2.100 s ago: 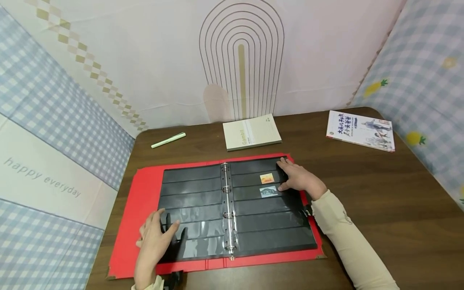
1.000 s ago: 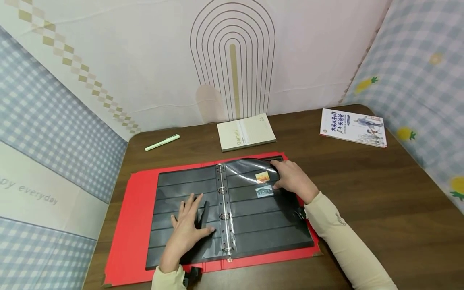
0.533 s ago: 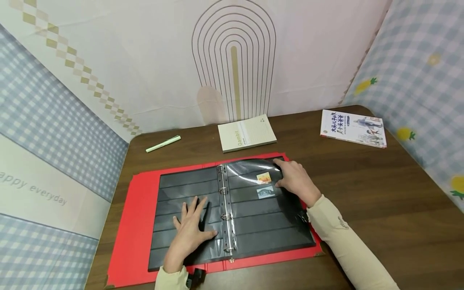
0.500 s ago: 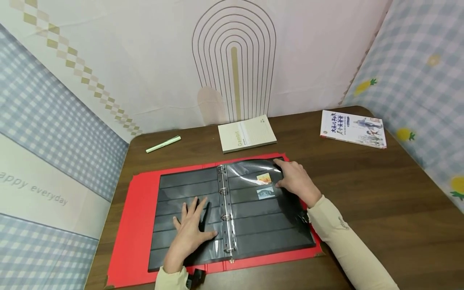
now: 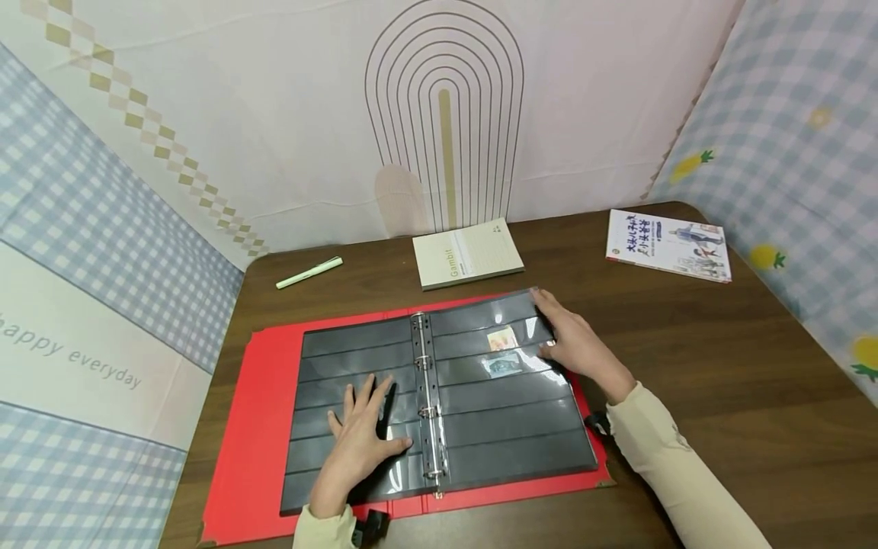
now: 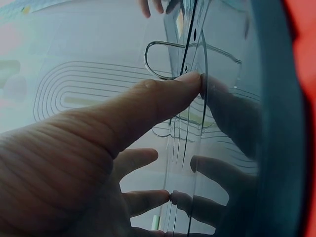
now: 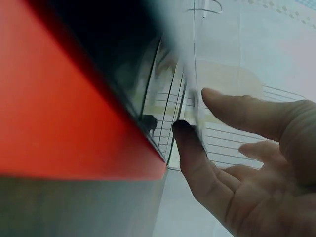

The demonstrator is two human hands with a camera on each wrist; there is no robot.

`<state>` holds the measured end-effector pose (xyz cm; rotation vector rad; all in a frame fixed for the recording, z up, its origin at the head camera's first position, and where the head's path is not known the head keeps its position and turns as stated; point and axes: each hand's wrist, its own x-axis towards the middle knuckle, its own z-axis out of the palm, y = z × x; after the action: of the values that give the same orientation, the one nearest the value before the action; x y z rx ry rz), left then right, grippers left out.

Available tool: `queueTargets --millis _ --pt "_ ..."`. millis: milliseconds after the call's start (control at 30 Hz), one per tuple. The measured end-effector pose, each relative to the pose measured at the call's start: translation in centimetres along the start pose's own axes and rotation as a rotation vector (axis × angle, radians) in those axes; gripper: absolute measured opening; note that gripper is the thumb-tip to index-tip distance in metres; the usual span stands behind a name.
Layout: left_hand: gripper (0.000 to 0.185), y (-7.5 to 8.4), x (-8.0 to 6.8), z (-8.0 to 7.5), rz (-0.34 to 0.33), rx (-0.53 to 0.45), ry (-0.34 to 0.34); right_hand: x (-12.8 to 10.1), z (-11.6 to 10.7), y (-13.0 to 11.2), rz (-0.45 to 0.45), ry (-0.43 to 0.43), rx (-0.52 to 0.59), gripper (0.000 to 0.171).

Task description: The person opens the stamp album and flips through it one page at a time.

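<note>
A red ring-binder stamp album [image 5: 254, 427] lies spread on the table, with black pocket pages on both sides of its metal rings [image 5: 427, 412]. My left hand [image 5: 357, 442] rests with fingers spread on the left page [image 5: 360, 347]; its thumb and fingertips touch the glossy surface in the left wrist view. At the far right corner, my right hand [image 5: 576, 339] holds the edge of the right album page [image 5: 507, 412]. The index finger [image 7: 192, 158] is behind the raised edge, the thumb in front. Two stamps, one orange [image 5: 502, 338] and one blue-grey [image 5: 504, 364], sit in this page's upper pockets.
Behind the album lies a cream notebook [image 5: 469, 253] marked "Gambit". A pale green pen [image 5: 309, 272] is at the back left. An illustrated book [image 5: 668, 244] lies at the back right of the brown wooden table [image 5: 693, 366]. Patterned cloth [image 5: 309, 114] hangs behind.
My left hand has moved right, from the album's left side onto the page, then stayed. The right page first bulged under my right hand; now its far corner is raised, my hand slightly further right.
</note>
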<state>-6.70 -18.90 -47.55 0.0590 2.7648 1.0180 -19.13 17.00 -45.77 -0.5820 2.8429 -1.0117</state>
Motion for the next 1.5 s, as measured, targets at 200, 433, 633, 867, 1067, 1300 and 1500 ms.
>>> queueTargets --millis 200,433,633,867,1067,1300,1500 --pt "0.1 0.0 0.1 0.0 -0.006 -0.014 -0.011 -1.5 -0.7 0.5 0.118 -0.068 0.178 0.113" --pt "0.098 0.1 0.0 0.1 -0.011 -0.016 -0.012 -2.7 -1.2 1.3 0.199 -0.156 0.478 0.099" --pt "0.097 0.1 -0.2 0.2 -0.014 -0.009 -0.009 -3.5 -1.3 1.5 0.203 -0.222 0.592 0.079" --pt "0.095 0.1 -0.3 0.1 -0.008 -0.003 -0.004 -3.9 -1.8 1.0 0.122 -0.209 0.592 0.074" --pt "0.094 0.1 -0.3 0.2 -0.011 0.002 -0.01 -4.0 -2.3 0.6 0.097 -0.195 0.619 0.069" --pt "0.093 0.1 -0.3 0.1 -0.011 0.005 -0.015 -3.9 -2.7 0.2 0.075 -0.196 0.604 0.067" --pt "0.093 0.1 -0.3 0.2 -0.006 0.009 -0.013 -3.9 -2.9 -0.1 0.055 -0.221 0.573 0.071"
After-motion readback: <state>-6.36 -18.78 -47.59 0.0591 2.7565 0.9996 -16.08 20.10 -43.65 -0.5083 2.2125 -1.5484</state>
